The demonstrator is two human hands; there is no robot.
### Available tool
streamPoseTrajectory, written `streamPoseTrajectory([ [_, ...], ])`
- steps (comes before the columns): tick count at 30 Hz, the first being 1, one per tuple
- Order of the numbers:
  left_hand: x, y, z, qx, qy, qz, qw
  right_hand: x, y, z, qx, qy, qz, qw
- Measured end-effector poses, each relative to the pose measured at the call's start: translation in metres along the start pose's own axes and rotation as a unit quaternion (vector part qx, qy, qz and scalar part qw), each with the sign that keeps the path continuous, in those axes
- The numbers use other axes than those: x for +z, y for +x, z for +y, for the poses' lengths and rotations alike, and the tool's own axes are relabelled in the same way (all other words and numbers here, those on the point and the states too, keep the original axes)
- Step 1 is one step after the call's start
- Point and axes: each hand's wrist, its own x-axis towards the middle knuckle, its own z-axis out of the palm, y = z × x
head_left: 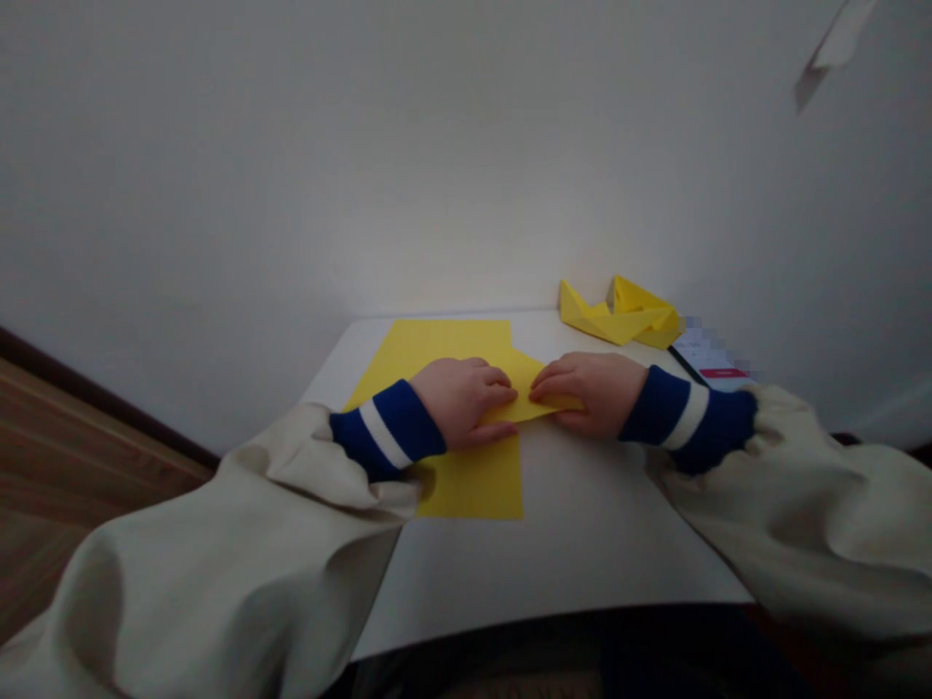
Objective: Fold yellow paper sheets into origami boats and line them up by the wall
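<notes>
A piece of folded yellow paper (pixel 525 374) is between my two hands, over the middle of the white table. My left hand (pixel 466 400) grips its left side, fingers on top and thumb along the near edge. On the other side, my right hand (pixel 593 388) pinches the right end, with fingertips above and thumb beneath. Under the folded piece and my left hand lies a larger flat sheet of yellow paper (pixel 473 485). My hands hide part of the folded piece, so its full shape does not show.
Two folded yellow paper boats (pixel 618 316) stand at the table's back right. Beside them lies a device with a lit screen (pixel 706 349). The white table (pixel 568 553) meets a pale wall (pixel 437 155) at the back. Brown wood (pixel 87 466) shows at lower left.
</notes>
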Motion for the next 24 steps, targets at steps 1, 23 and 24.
streamPoseTrajectory([
  [1, -0.002, 0.001, 0.002, -0.001, 0.011, -0.021, 1.000, -0.001, 0.000, 0.002, -0.003, -0.007, -0.005, 1.000],
  [23, 0.005, 0.002, -0.014, -0.175, -0.016, -0.083, 0.981, 0.001, -0.001, 0.009, 0.251, 0.035, -0.048, 0.966],
  [24, 0.006, 0.002, -0.014, -0.180, -0.017, -0.078, 0.980, 0.001, 0.000, 0.008, 0.260, 0.041, -0.046, 0.964],
])
